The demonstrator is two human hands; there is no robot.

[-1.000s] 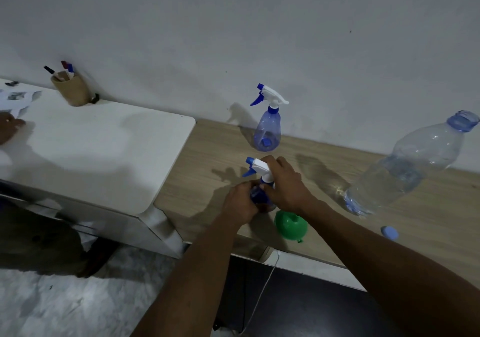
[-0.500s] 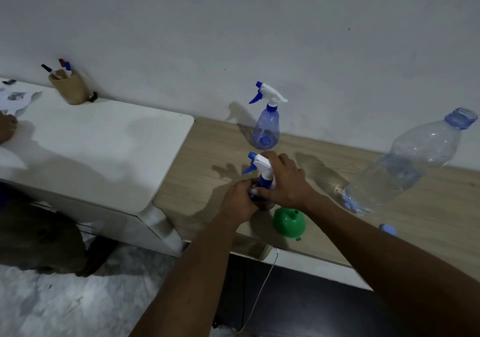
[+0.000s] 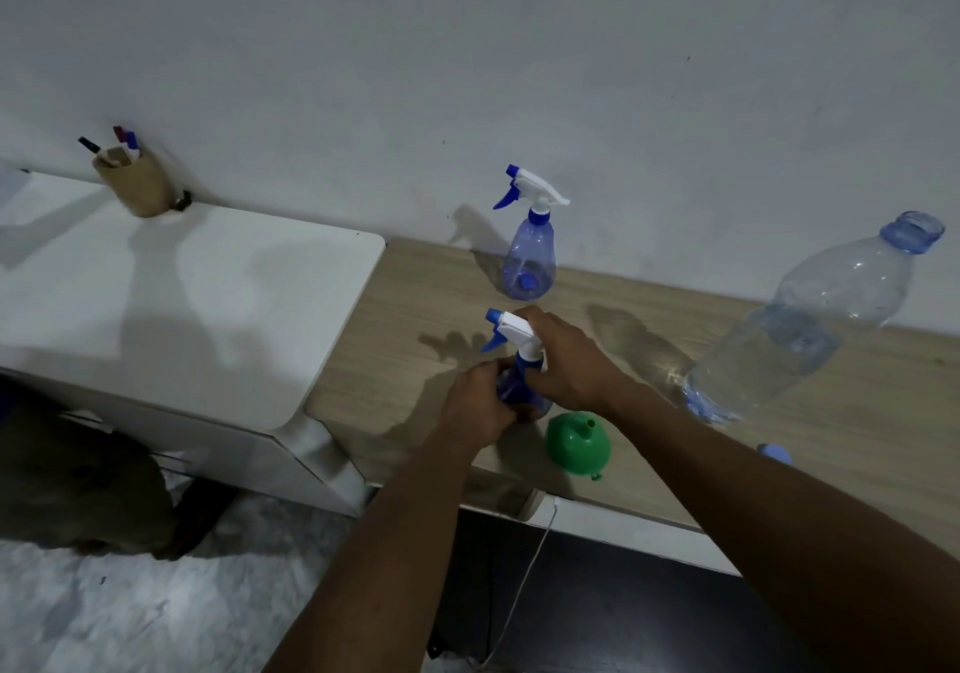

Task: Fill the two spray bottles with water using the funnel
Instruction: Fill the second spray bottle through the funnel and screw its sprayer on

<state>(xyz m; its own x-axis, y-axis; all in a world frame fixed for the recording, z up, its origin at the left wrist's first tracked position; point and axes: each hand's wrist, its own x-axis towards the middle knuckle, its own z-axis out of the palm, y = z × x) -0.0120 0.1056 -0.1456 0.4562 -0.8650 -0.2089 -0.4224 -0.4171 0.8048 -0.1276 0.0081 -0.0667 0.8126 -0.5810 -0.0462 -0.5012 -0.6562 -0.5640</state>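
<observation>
Two blue spray bottles with white trigger heads stand on the wooden table (image 3: 883, 412). The near spray bottle (image 3: 514, 355) is held by both hands: my left hand (image 3: 480, 405) wraps its body, my right hand (image 3: 569, 363) grips its neck just under the white head. The far spray bottle (image 3: 530, 251) stands untouched by the wall. A green funnel (image 3: 577, 444) lies mouth down, spout up, just right of the held bottle. A large clear water bottle (image 3: 810, 329), uncapped and partly full, stands to the right. Its blue cap (image 3: 774, 453) lies near my right forearm.
A white cabinet top (image 3: 182, 298) adjoins the table on the left, with a brown pen cup (image 3: 136, 181) against the wall. A white cable (image 3: 519, 584) hangs below the table's front edge.
My hands keep their hold on the near spray bottle; the fingers of my right hand have shifted slightly around its neck. Another person's hand at the far left has left the view.
</observation>
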